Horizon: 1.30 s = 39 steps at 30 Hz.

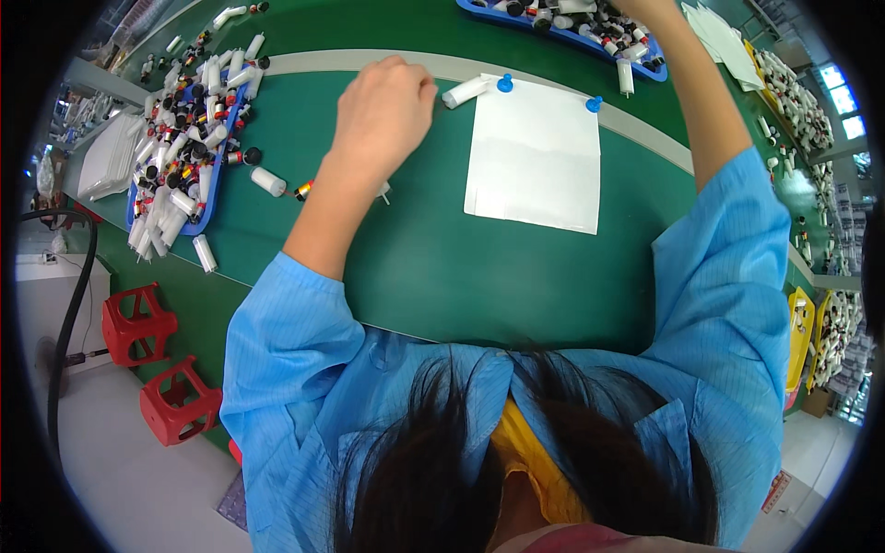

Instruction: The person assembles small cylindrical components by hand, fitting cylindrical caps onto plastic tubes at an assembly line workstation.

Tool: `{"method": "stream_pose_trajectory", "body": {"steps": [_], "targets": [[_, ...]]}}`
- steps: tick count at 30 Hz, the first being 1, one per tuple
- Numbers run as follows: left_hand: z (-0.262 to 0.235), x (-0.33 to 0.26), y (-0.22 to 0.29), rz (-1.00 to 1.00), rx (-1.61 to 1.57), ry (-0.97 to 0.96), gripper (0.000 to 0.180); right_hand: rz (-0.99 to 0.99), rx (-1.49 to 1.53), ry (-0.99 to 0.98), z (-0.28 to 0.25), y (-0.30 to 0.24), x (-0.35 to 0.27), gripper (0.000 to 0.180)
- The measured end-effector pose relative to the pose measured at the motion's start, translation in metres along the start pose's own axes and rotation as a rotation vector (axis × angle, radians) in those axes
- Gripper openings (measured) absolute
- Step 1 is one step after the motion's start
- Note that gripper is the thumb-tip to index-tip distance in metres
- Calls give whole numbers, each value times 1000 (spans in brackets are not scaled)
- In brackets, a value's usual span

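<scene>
My left hand (385, 106) is over the green table, its back toward me and its fingers curled in; whatever they hold, if anything, is hidden. Just to its right lies a white cylindrical bottle (464, 91), touching the corner of a white paper sheet (535, 157). Two blue push pins (504, 84) stand at the sheet's far corners. At the top edge my right hand (643, 5) reaches over a blue tray (656, 67) of small white and dark bottles; its fingers are cut off by the frame.
A heaped blue tray (214, 189) of white, black and red bottles stands left, with loose bottles such as a white one (268, 182) beside it. White sheets (112, 157) are stacked further left. Red stools (138, 323) stand on the floor. More bottles (795, 97) lie at right.
</scene>
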<state>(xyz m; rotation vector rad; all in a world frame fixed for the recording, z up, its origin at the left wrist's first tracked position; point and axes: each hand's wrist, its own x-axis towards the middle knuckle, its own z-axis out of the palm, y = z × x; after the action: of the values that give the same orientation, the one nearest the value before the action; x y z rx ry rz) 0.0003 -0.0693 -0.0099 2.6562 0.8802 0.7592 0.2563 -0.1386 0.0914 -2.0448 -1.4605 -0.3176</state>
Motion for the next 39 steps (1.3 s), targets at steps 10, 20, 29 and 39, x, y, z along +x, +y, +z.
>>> {"method": "stream_pose_trajectory", "body": {"steps": [10,20,29,39], "targets": [[-2,1,-44,132,185,-225,25,-176,279,-318,43,-20,-97,23],[-3,31,-24,-426,-792,-542,32,-384,33,-307,48,-80,-225,16],[35,25,-7,-404,-1787,-584,28,-166,298,-428,38,-79,-209,23],[32,13,19,-277,-1921,-601,35,315,1594,-257,45,-43,-141,30]]}}
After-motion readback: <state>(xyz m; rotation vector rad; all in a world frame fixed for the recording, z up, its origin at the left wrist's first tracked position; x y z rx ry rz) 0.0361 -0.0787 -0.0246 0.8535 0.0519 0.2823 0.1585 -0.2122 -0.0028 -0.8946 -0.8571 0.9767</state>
